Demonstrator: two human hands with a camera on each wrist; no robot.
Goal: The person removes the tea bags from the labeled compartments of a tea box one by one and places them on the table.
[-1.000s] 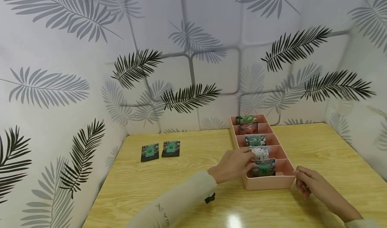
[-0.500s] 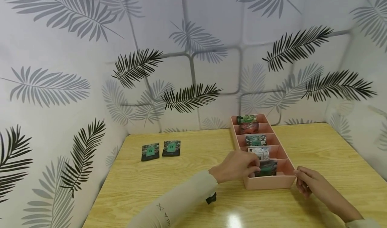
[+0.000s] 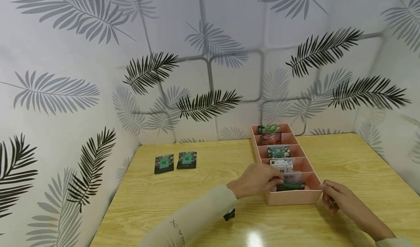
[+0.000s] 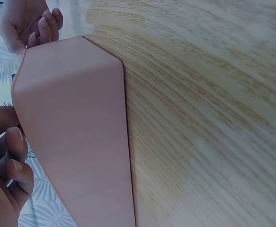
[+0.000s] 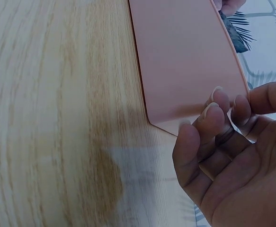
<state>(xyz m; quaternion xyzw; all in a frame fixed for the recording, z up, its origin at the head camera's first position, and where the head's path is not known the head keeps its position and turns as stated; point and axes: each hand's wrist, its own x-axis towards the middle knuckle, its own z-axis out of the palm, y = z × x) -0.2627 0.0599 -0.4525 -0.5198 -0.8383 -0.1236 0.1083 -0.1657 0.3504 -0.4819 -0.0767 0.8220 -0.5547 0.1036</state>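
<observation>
Letters including an X and an A could be read on the left sleeve (image 3: 190,218), but the packets' labels (image 3: 164,162) were too small to make out. Seven packets showed: a loose pair (image 3: 164,169) on the left of the tabletop (image 3: 203,196), and five in the pink tray (image 3: 292,199) on its right, one per compartment. The left hand (image 3: 256,180) had its fingers closed in a pinch on the nearest, tilted dark packet (image 3: 293,186); the right hand's (image 3: 339,199) fingers pinched the tray's near right corner
</observation>
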